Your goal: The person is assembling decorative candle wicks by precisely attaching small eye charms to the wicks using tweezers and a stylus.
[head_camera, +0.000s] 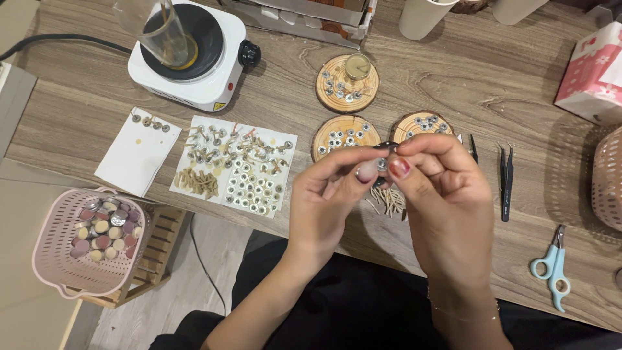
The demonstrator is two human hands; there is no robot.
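Both hands meet above the tabletop [492,84] — left hand [324,204] and right hand [440,194] fingers pinched together on a small metal wick tab [381,164] — pale wicks [391,201] lying directly beneath.

Your left hand [324,198] and right hand [440,194], at centre frame, are bare, both forearms unsleeved. Your nails carry dark red polish. A thin bracelet [463,316] circles your right wrist, lower right. Black clothing [350,304] covers your lap along the bottom edge.
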